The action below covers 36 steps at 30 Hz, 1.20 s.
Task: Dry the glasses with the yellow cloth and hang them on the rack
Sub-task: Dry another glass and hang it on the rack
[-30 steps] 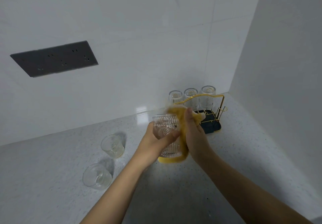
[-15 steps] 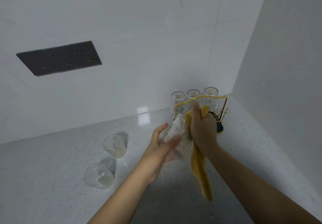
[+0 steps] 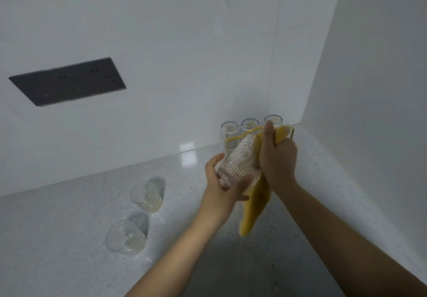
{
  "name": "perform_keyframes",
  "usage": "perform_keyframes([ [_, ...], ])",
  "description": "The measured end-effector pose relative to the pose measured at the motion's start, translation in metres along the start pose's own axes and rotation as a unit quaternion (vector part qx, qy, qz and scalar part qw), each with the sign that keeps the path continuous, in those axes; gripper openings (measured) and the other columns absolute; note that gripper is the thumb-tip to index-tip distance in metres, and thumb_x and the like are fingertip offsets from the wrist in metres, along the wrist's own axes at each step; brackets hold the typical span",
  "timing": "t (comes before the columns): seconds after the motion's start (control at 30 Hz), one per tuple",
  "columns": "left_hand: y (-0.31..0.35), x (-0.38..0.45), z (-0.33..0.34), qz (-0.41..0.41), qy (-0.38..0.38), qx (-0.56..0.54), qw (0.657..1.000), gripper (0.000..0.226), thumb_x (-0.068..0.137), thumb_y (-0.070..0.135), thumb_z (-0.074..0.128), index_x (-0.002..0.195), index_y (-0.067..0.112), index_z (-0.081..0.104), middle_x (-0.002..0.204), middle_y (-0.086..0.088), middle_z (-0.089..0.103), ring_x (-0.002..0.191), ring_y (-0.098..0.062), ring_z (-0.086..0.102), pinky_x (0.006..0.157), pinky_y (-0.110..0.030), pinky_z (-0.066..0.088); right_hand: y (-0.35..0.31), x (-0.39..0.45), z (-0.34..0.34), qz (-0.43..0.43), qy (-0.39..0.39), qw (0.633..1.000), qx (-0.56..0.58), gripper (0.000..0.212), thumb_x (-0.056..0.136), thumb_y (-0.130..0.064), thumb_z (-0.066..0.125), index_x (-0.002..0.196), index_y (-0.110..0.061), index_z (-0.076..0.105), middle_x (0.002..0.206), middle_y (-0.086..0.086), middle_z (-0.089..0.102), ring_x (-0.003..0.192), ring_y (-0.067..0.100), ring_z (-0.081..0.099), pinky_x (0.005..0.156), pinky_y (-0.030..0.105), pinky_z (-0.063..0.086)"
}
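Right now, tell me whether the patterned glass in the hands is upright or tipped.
Tipped: the embossed clear glass slants, its rim low in the left hand, its base up against the yellow cloth.

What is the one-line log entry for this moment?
left hand: holds ribbed clear glass | right hand: grips yellow cloth | rack: three glasses
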State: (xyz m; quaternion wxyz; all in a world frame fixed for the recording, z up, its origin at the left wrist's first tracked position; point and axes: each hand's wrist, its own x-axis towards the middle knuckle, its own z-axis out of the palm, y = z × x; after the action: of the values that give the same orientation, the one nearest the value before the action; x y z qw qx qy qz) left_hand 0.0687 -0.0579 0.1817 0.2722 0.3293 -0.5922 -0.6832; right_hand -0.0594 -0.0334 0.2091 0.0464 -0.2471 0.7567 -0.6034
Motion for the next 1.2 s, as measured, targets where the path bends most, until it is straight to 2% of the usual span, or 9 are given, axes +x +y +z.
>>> perform_keyframes([
  [0.1, -0.011, 0.003, 0.006, 0.081, 0.010, 0.071, 0.994, 0.059, 0.083, 0.019, 0.072, 0.130, 0.026, 0.037, 0.110, -0.001, 0.064, 0.078, -0.008, 0.069, 0.064, -0.022, 0.055, 0.000, 0.003, -0.004, 0.021, -0.003, 1.000, -0.017, 0.051, 0.096, -0.043, 0.035, 0.054, -0.015, 0.042, 0.050, 0.000, 0.045, 0.050, 0.015, 0.048, 0.056, 0.031, 0.044],
  [0.23, 0.003, 0.011, 0.009, -0.199, -0.085, -0.317, 0.923, 0.063, 0.080, 0.043, 0.062, 0.132, 0.011, 0.049, 0.115, -0.022, 0.061, 0.063, -0.022, 0.066, 0.052, -0.026, 0.056, 0.012, 0.003, -0.017, -0.018, 0.002, 0.995, 0.095, 0.048, 0.095, -0.034, 0.043, 0.050, -0.019, 0.038, 0.043, -0.010, 0.039, 0.043, 0.005, 0.042, 0.044, 0.020, 0.036],
  [0.3, 0.005, 0.013, 0.012, -0.277, -0.139, -0.330, 0.892, 0.065, 0.083, 0.057, 0.051, 0.126, 0.008, 0.055, 0.105, -0.022, 0.063, 0.061, -0.022, 0.066, 0.049, -0.025, 0.055, 0.018, 0.008, -0.020, -0.033, 0.012, 0.993, 0.115, 0.050, 0.096, -0.028, 0.044, 0.047, -0.021, 0.034, 0.037, -0.011, 0.034, 0.035, 0.002, 0.039, 0.038, 0.010, 0.029],
  [0.47, -0.008, 0.025, 0.035, -0.056, -0.024, -0.029, 0.998, 0.087, 0.067, 0.054, 0.080, 0.136, 0.027, 0.034, 0.126, -0.003, 0.059, 0.103, -0.022, 0.067, 0.078, -0.032, 0.060, 0.027, 0.030, -0.023, 0.015, 0.026, 0.999, 0.027, 0.051, 0.097, -0.039, 0.037, 0.052, -0.014, 0.039, 0.046, -0.002, 0.040, 0.043, 0.008, 0.044, 0.042, 0.013, 0.033],
  [0.57, -0.019, 0.031, 0.046, 0.057, 0.016, 0.077, 0.995, 0.076, 0.072, 0.022, 0.083, 0.131, 0.032, 0.036, 0.121, 0.006, 0.059, 0.098, -0.012, 0.067, 0.072, -0.026, 0.058, 0.028, 0.038, -0.025, 0.034, 0.017, 0.999, 0.014, 0.053, 0.096, -0.041, 0.036, 0.052, -0.013, 0.041, 0.048, 0.000, 0.043, 0.048, 0.012, 0.046, 0.049, 0.025, 0.036],
  [0.67, -0.011, 0.044, 0.046, -0.091, -0.036, -0.138, 0.986, 0.074, 0.065, 0.039, 0.081, 0.128, 0.020, 0.047, 0.118, -0.014, 0.062, 0.077, -0.022, 0.070, 0.051, -0.025, 0.054, 0.036, 0.044, -0.029, 0.024, 0.003, 0.999, 0.037, 0.053, 0.095, -0.042, 0.041, 0.054, -0.009, 0.042, 0.048, 0.001, 0.042, 0.047, 0.014, 0.044, 0.051, 0.028, 0.037],
  [0.77, -0.008, 0.051, 0.047, -0.267, -0.132, -0.311, 0.903, 0.069, 0.076, 0.055, 0.064, 0.124, 0.007, 0.055, 0.106, -0.022, 0.062, 0.062, -0.019, 0.066, 0.047, -0.021, 0.053, 0.049, 0.052, -0.031, -0.015, -0.011, 0.998, 0.056, 0.048, 0.093, -0.038, 0.045, 0.053, -0.012, 0.040, 0.046, -0.001, 0.038, 0.043, 0.007, 0.040, 0.045, 0.023, 0.034],
  [1.0, -0.024, 0.059, 0.080, -0.014, 0.040, 0.005, 0.999, 0.061, 0.080, 0.013, 0.074, 0.123, 0.036, 0.038, 0.115, 0.006, 0.056, 0.097, -0.023, 0.067, 0.061, -0.019, 0.055, 0.066, 0.077, -0.026, 0.065, 0.006, 0.998, 0.015, 0.052, 0.095, -0.041, 0.041, 0.051, -0.014, 0.040, 0.049, 0.001, 0.045, 0.053, 0.020, 0.050, 0.055, 0.029, 0.039],
  [1.2, -0.017, 0.081, 0.074, -0.209, 0.010, -0.227, 0.951, 0.050, 0.074, 0.035, 0.069, 0.118, 0.014, 0.057, 0.105, -0.017, 0.071, 0.078, -0.029, 0.068, 0.055, -0.026, 0.057, 0.083, 0.080, -0.024, 0.054, -0.009, 0.992, 0.111, 0.049, 0.092, -0.044, 0.046, 0.054, -0.013, 0.043, 0.046, -0.003, 0.043, 0.042, 0.002, 0.048, 0.043, 0.020, 0.042],
])
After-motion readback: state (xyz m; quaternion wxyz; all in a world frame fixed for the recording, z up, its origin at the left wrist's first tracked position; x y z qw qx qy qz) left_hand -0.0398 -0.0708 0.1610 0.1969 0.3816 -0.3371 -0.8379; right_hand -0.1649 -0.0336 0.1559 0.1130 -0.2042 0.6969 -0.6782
